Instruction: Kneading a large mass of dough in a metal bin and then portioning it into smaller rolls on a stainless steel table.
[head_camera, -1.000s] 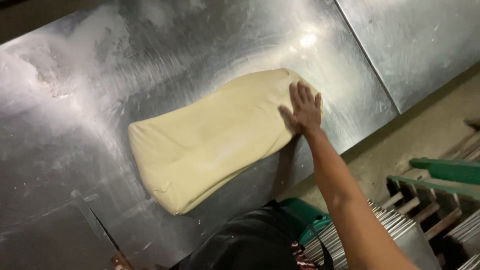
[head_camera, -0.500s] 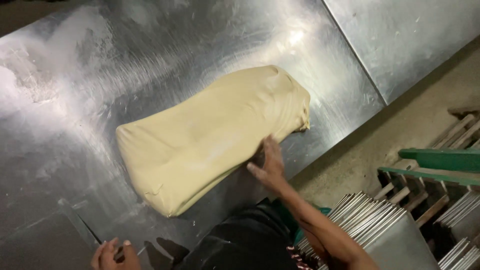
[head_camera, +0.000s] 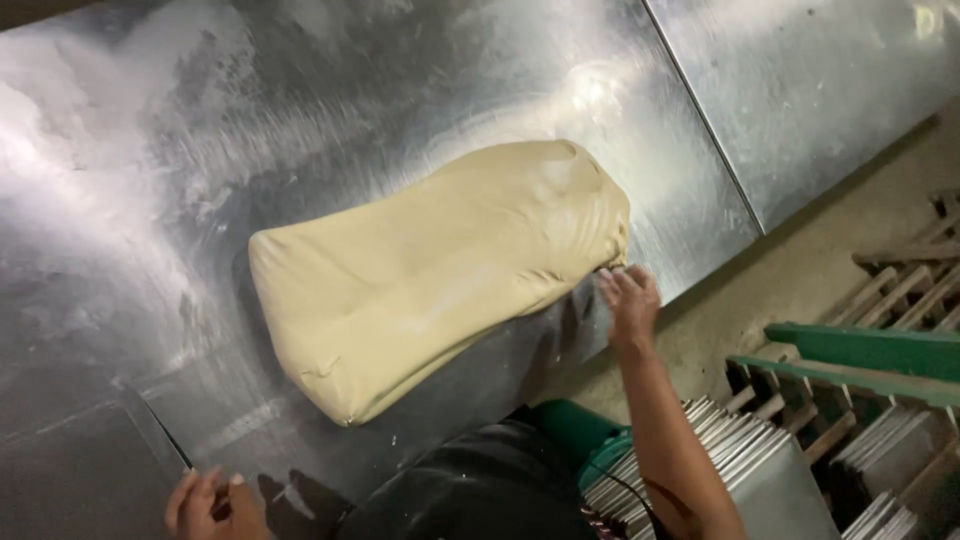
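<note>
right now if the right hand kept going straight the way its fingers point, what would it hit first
Most likely the dough slab: the right hand lies on the steel table, its fingertips at the slab's near right corner, seemingly touching already.

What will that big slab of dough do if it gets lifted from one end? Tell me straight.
The dough will probably sag and stretch: its edges look soft and rounded. It is likely heavy, since it spreads over much of the steel table. The right hand at its corner suggests dragging works better than lifting.

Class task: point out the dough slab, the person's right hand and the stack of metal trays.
dough slab (head_camera: 430, 275), head view, middle of top.
right hand (head_camera: 630, 302), head view, back of hand.
metal trays (head_camera: 730, 450), head view, upper edges.
</note>
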